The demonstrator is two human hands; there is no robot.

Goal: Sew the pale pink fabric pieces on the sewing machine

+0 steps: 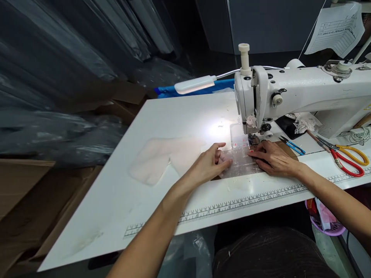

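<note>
A piece of sheer pale fabric lies on the white sewing table and runs right, under my left hand. That hand's thumb and index finger stretch forward, while the other fingers curl around a fold of the fabric. Close to the presser foot of the white sewing machine, my right hand rests low with its fingers drawn together; what lies beneath the fingertips is hard to make out. Between the hands is a clear plastic plate with small red marks, over a brown surface.
Right of the machine foot lie blue thread snips and scissors with red and yellow handles. A printed ruler follows the front edge. A lamp lights the table. Cardboard boxes and plastic-wrapped goods stand left.
</note>
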